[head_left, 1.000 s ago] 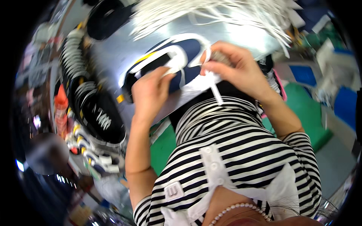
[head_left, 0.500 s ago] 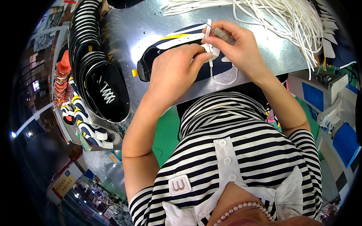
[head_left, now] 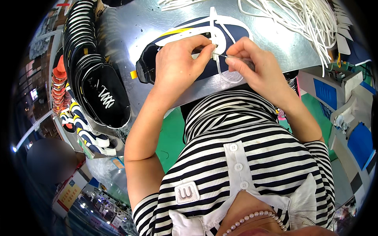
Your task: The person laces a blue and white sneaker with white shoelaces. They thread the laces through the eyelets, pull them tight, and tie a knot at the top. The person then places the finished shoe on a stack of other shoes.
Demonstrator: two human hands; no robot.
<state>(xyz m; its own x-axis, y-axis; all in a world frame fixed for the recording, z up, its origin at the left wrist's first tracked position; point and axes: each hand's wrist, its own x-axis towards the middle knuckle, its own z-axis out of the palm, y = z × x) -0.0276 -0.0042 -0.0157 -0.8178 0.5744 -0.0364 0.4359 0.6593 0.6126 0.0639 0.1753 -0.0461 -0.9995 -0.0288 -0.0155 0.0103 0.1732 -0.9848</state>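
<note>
A navy shoe upper (head_left: 208, 74) with white and yellow trim lies on the metal table in front of me, its black collar toward the left. Across its white eyelet strip runs a white shoelace (head_left: 213, 16), one part standing up past the far side and another looping toward the table's near edge. My left hand (head_left: 176, 59) rests over the upper, thumb and forefinger pinched at the eyelet strip by the lace. In my right hand (head_left: 264, 67) is a thin hook tool (head_left: 249, 62), its metal tip at the lace near my left fingertips. Fingers hide the tip's exact contact.
Nested black shoe uppers (head_left: 80, 35) form a long row at the left; the nearest has white zigzag lacing. A heap of white laces (head_left: 287, 27) covers the table's far right, beside white and navy pieces (head_left: 346, 45). Orange pieces (head_left: 59, 80) are stacked farther left.
My right hand has moved right and nearer to me, the tool now pointing left at the eyelets. A lace loop now lies over the upper's right end. My left hand keeps its pinch.
</note>
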